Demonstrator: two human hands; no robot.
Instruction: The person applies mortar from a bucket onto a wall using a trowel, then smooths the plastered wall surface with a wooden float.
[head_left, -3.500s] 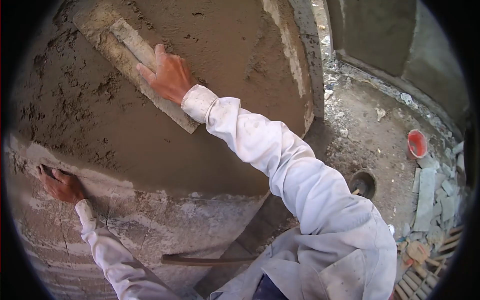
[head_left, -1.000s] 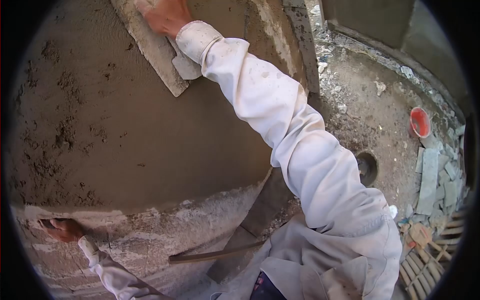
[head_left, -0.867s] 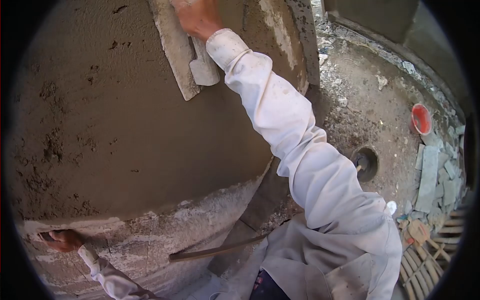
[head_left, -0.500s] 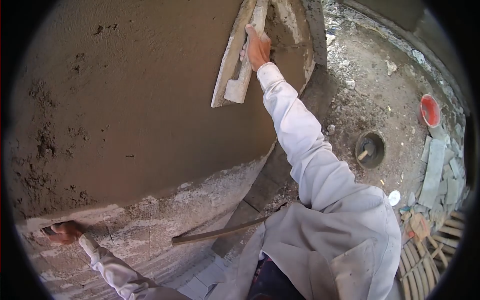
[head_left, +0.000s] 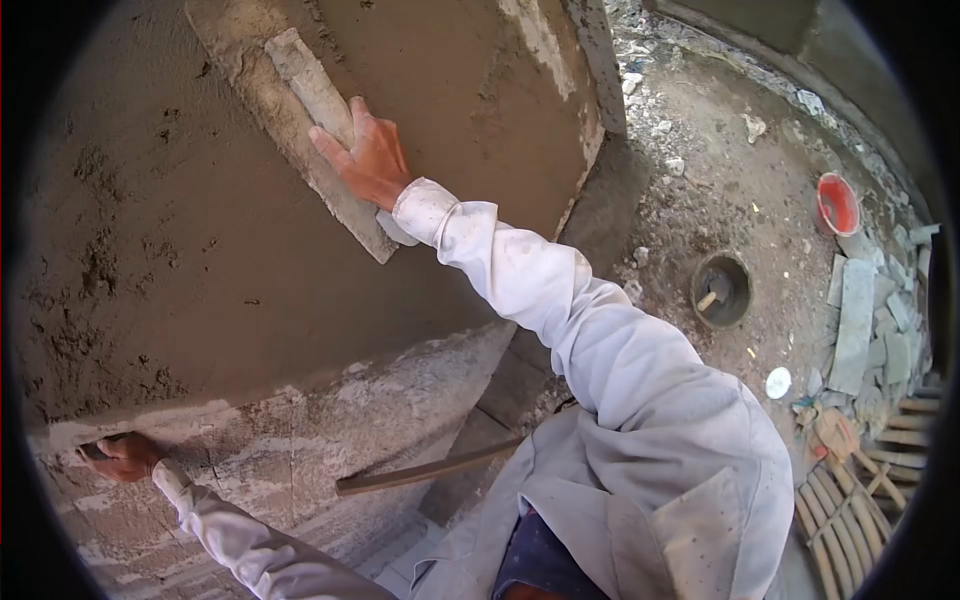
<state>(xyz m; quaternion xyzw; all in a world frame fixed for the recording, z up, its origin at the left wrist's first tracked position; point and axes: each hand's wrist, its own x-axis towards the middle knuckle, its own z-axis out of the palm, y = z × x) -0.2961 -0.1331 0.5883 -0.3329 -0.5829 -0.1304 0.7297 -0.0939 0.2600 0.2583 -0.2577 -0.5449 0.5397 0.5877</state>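
My right hand [head_left: 370, 160] is closed round the handle of a long, mortar-caked plastering float [head_left: 335, 200]. The float lies slanted against the wet brown plaster [head_left: 300, 290] on the wall, its upper end towards the upper left. Low on the left, my left hand [head_left: 132, 457] is at a small dark recess [head_left: 92, 453] in the rough, bare strip of wall [head_left: 290, 430]. Its fingers are bent in towards the recess, and what they grip is hidden. Pitted, coarse patches [head_left: 90, 270] mark the plaster's left side.
A wooden strip [head_left: 430, 468] juts out beside the lower wall. On the rubble-strewn ground stand a dark bucket [head_left: 722, 290] with a handled tool in it and a red bucket [head_left: 837, 204]. Broken slabs [head_left: 852, 325] and a slatted wooden piece [head_left: 835, 530] lie at right.
My right hand has swept the float left and slightly down across the plaster, and the float has turned from steeply upright to leaning left. My left hand stays at the recess.
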